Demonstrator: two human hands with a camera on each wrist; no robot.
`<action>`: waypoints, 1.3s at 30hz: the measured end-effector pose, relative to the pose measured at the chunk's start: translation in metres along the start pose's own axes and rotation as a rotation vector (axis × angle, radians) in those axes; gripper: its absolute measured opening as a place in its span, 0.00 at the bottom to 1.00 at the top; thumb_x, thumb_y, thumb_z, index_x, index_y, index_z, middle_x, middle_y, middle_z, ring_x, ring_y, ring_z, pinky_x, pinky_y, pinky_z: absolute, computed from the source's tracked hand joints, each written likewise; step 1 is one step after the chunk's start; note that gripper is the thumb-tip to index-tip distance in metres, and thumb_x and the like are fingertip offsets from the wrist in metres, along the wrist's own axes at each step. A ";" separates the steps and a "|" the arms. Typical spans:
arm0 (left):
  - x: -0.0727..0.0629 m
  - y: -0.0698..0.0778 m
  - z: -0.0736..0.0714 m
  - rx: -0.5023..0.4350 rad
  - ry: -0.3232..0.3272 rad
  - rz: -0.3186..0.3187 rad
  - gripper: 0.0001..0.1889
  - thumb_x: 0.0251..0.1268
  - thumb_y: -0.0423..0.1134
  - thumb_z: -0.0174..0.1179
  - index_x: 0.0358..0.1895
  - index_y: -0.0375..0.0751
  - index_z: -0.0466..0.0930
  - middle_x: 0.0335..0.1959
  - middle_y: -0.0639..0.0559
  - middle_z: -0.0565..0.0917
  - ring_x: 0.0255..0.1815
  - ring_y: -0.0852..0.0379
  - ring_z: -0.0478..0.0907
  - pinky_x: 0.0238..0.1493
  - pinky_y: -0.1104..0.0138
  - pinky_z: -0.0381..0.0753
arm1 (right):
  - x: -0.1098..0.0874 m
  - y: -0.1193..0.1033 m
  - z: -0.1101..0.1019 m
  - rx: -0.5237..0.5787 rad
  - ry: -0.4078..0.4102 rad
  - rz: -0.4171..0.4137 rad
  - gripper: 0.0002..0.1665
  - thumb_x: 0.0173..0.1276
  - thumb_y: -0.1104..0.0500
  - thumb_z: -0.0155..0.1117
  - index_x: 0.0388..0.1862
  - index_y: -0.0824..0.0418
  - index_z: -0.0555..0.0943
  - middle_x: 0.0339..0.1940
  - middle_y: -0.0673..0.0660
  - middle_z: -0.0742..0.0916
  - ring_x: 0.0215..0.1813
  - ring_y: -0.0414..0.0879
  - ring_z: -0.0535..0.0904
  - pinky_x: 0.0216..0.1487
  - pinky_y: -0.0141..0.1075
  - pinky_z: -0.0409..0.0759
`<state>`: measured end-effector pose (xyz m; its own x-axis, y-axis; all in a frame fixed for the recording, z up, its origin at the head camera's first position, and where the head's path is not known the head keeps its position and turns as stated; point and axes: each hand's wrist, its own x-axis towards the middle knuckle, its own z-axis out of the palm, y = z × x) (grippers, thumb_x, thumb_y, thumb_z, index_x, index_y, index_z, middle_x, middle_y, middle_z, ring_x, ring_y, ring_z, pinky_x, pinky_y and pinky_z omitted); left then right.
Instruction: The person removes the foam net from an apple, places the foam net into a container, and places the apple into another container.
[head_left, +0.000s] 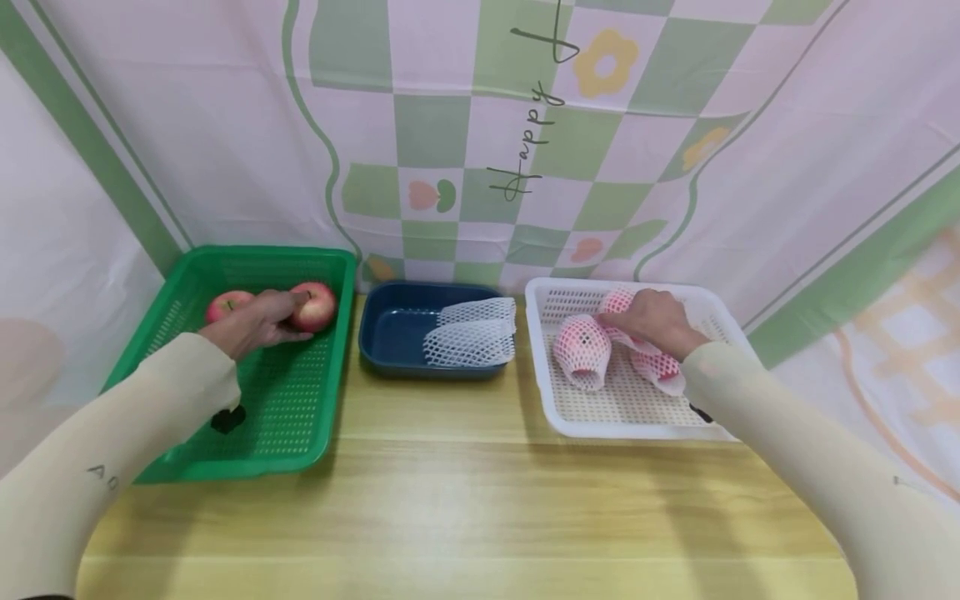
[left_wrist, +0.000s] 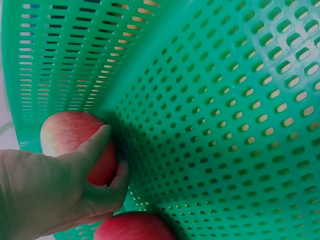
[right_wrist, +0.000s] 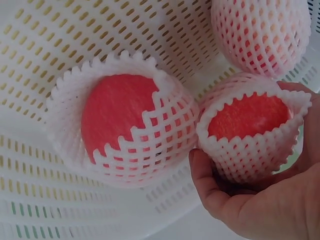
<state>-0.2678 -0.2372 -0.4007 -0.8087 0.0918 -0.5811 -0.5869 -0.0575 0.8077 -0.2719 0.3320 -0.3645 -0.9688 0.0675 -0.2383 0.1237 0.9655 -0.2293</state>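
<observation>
My left hand [head_left: 264, 321] grips a red apple [head_left: 320, 305] by its side in the green basket [head_left: 330, 417]. In the left wrist view the thumb lies across the apple's front and the fingers curl under it. A second bare apple [head_left: 225, 302] sits just beyond that hand. In the white basket [head_left: 600, 430], my right hand [head_left: 651, 318] holds an apple in a white foam net [right_wrist: 240, 155], fingers wrapped round its side. Close beside it lie another netted apple [right_wrist: 135, 135], its net open at one end, and a third netted apple [right_wrist: 262, 37].
Between the two baskets stands a dark blue tray [head_left: 390, 367], with white foam nets [head_left: 472, 342] lying over its right part. All three containers rest on a wooden table [head_left: 450, 492]. A patterned cloth [head_left: 431, 125] hangs directly behind them.
</observation>
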 end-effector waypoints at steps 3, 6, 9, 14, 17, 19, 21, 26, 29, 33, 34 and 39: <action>0.001 0.000 -0.001 0.006 0.011 0.004 0.35 0.88 0.39 0.36 0.86 0.33 0.31 0.87 0.34 0.37 0.87 0.37 0.42 0.83 0.48 0.61 | -0.002 -0.001 -0.001 0.015 0.015 -0.006 0.35 0.67 0.32 0.69 0.16 0.54 0.68 0.12 0.48 0.74 0.19 0.43 0.67 0.23 0.36 0.69; 0.003 0.000 -0.001 0.031 0.015 0.003 0.35 0.88 0.40 0.37 0.85 0.32 0.32 0.86 0.33 0.38 0.86 0.37 0.43 0.82 0.48 0.62 | -0.006 0.000 -0.004 0.041 0.019 -0.002 0.35 0.67 0.32 0.69 0.17 0.54 0.67 0.13 0.49 0.74 0.19 0.44 0.68 0.23 0.36 0.70; 0.003 0.000 0.001 0.061 0.018 0.009 0.35 0.88 0.41 0.36 0.85 0.30 0.32 0.86 0.32 0.39 0.86 0.37 0.45 0.82 0.49 0.63 | -0.010 0.002 -0.010 0.060 0.016 0.004 0.36 0.67 0.31 0.68 0.17 0.53 0.64 0.12 0.48 0.72 0.19 0.43 0.66 0.22 0.36 0.69; 0.003 0.000 0.004 0.105 0.039 0.024 0.35 0.87 0.40 0.35 0.84 0.28 0.33 0.86 0.31 0.40 0.85 0.37 0.46 0.82 0.49 0.64 | -0.016 0.002 -0.021 0.068 0.026 -0.019 0.38 0.67 0.30 0.69 0.16 0.51 0.61 0.12 0.45 0.67 0.18 0.40 0.61 0.20 0.33 0.66; 0.003 0.000 0.006 0.122 0.044 0.029 0.35 0.86 0.38 0.35 0.84 0.26 0.32 0.86 0.31 0.40 0.85 0.36 0.46 0.82 0.47 0.64 | -0.019 -0.001 -0.027 0.064 0.034 -0.055 0.39 0.66 0.30 0.70 0.16 0.51 0.60 0.12 0.44 0.66 0.18 0.39 0.60 0.20 0.32 0.65; 0.004 0.001 0.006 0.134 0.045 0.030 0.35 0.86 0.38 0.35 0.84 0.25 0.32 0.85 0.30 0.39 0.85 0.37 0.46 0.82 0.46 0.64 | -0.022 -0.003 -0.030 0.060 0.044 -0.081 0.39 0.66 0.29 0.70 0.17 0.52 0.61 0.12 0.45 0.66 0.18 0.40 0.60 0.20 0.32 0.64; 0.004 0.001 0.006 0.144 0.041 0.030 0.35 0.86 0.36 0.35 0.83 0.24 0.31 0.85 0.30 0.39 0.85 0.36 0.46 0.82 0.45 0.64 | -0.025 -0.007 -0.032 0.057 0.058 -0.102 0.39 0.65 0.28 0.70 0.19 0.53 0.61 0.13 0.46 0.66 0.19 0.40 0.60 0.20 0.33 0.65; 0.004 0.003 0.006 0.140 0.045 0.034 0.34 0.85 0.33 0.33 0.83 0.23 0.29 0.85 0.30 0.38 0.85 0.36 0.44 0.82 0.43 0.61 | -0.037 -0.025 -0.038 0.030 0.125 -0.155 0.39 0.63 0.28 0.72 0.26 0.58 0.66 0.18 0.51 0.69 0.21 0.45 0.63 0.22 0.36 0.66; 0.004 0.003 0.005 0.124 0.048 0.040 0.34 0.84 0.32 0.33 0.83 0.24 0.29 0.86 0.31 0.38 0.85 0.37 0.42 0.82 0.42 0.58 | -0.046 -0.036 -0.042 0.020 0.149 -0.185 0.39 0.63 0.28 0.73 0.29 0.59 0.68 0.20 0.52 0.70 0.23 0.47 0.66 0.22 0.37 0.67; 0.000 0.002 0.005 0.138 0.054 0.062 0.34 0.83 0.31 0.35 0.83 0.24 0.32 0.85 0.31 0.38 0.85 0.36 0.43 0.82 0.40 0.58 | -0.060 -0.050 -0.046 0.032 0.153 -0.229 0.39 0.61 0.29 0.75 0.38 0.63 0.74 0.22 0.54 0.73 0.25 0.49 0.70 0.24 0.39 0.70; -0.002 0.002 0.005 0.151 0.059 0.070 0.34 0.83 0.30 0.36 0.83 0.23 0.33 0.85 0.31 0.39 0.85 0.36 0.44 0.82 0.40 0.58 | -0.062 -0.052 -0.047 0.039 0.151 -0.242 0.39 0.61 0.29 0.76 0.41 0.64 0.76 0.23 0.55 0.76 0.26 0.50 0.72 0.24 0.39 0.72; -0.009 0.002 0.007 0.233 0.077 0.104 0.33 0.83 0.34 0.38 0.83 0.22 0.41 0.85 0.30 0.42 0.86 0.36 0.44 0.82 0.38 0.57 | -0.075 -0.064 -0.047 0.038 0.135 -0.298 0.45 0.60 0.32 0.79 0.57 0.67 0.79 0.32 0.60 0.85 0.32 0.53 0.80 0.29 0.40 0.80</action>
<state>-0.2616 -0.2312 -0.3938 -0.8699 0.0213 -0.4927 -0.4826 0.1687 0.8594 -0.2172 0.2773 -0.2877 -0.9830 -0.1815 -0.0291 -0.1641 0.9377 -0.3063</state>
